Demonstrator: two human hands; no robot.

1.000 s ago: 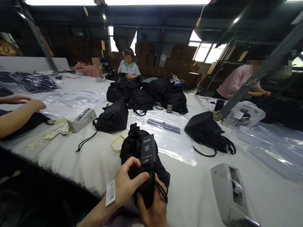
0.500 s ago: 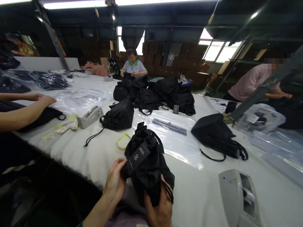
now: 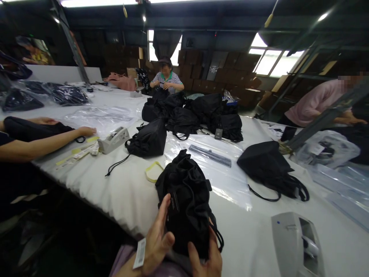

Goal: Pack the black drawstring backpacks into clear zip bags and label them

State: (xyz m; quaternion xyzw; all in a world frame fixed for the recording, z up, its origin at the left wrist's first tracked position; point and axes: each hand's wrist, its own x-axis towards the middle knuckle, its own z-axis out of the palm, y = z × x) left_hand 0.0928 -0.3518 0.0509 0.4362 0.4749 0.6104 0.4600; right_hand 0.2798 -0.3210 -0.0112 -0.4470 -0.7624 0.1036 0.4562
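A black drawstring bag (image 3: 187,192) stands in front of me at the table's near edge, its gathered top pointing away. My right hand (image 3: 206,254) grips its lower right side, thumb on the near face, beside a loop of black cord. My left hand (image 3: 157,234) lies along the bag's left side with fingers stretched and thumb apart. Faint lines of print (image 3: 174,202) show near those fingertips; I cannot tell whether they are on a tag. A white barcode label (image 3: 140,254) is on my left wrist. A yellow band (image 3: 153,172) lies just beyond the bag.
Black bags (image 3: 181,119) are heaped ahead, with single ones at left (image 3: 150,138) and right (image 3: 263,163). Clear plastic (image 3: 213,181) lies between. Tape dispensers stand left (image 3: 113,140) and right (image 3: 298,246). A co-worker's arm (image 3: 57,144) reaches in from the left; other people work farther off.
My left hand has let go of the black hang tag, turned and flattened against the bag, bringing the wrist label into view. The co-worker's hand at left has moved right.
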